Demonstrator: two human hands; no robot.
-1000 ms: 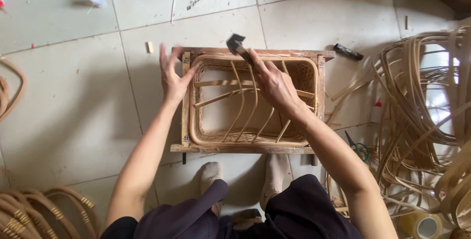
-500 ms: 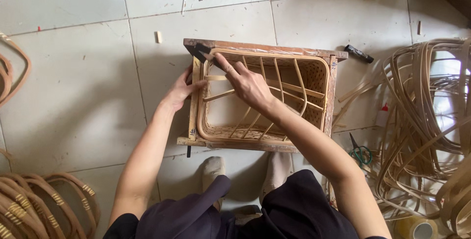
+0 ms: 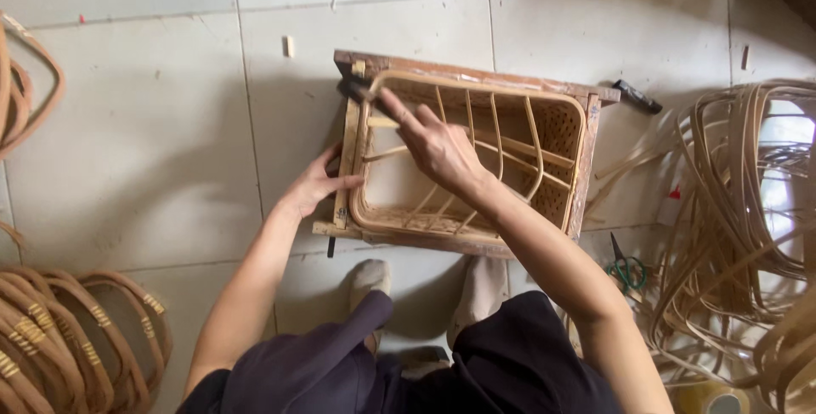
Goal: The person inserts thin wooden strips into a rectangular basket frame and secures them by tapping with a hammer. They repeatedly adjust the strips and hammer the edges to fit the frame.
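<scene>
A rattan basket sits inside a rectangular wooden frame on the tiled floor in front of my feet. My right hand reaches over the basket and grips a small dark-headed hammer at the frame's far left corner. My left hand rests against the frame's left rail, with the fingers spread on the wood. Bare rattan ribs cross the basket's open inside.
Loose rattan strands are piled at the right. Bound rattan hoops lie at the lower left. Green-handled scissors lie by my right knee. A dark tool lies past the frame's right corner. A small wood scrap lies beyond the frame.
My right hand has carried the hammer from the middle of the far rail to the far left corner. My left hand has slid down the left rail. The view has shifted.
</scene>
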